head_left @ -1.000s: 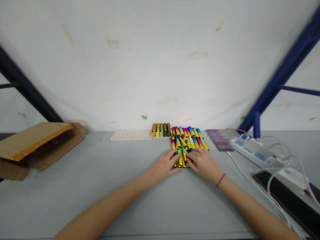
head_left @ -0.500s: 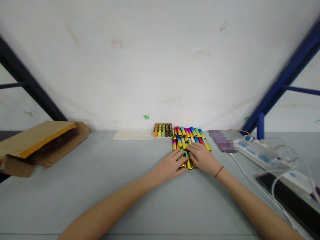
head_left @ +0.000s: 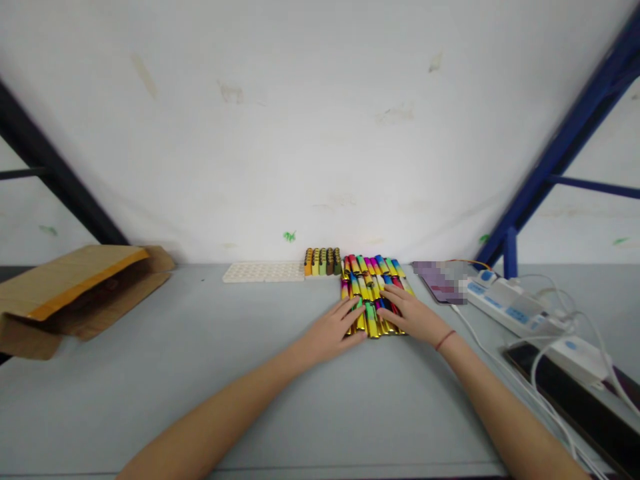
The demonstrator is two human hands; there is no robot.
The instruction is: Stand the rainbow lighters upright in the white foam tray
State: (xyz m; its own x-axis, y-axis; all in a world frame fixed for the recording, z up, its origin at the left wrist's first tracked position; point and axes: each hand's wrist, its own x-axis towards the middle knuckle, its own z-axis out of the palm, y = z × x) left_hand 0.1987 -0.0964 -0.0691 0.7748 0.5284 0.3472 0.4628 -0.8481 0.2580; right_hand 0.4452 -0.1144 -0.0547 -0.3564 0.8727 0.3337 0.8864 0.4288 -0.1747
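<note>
Together, left hand and right hand lie open — palms down — on lighters.

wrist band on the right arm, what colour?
Dark red, a thin wrist band just behind the right hand; head view shows it.

Grey bench, surface flat. Far left: an open cardboard box lying on its side. At the back edge: a white tray, with a row of upright lighters at its right end. Just beside it, a pile of coloured lighters lying flat. Right side: power strips, white cables and a flat black device.
</note>
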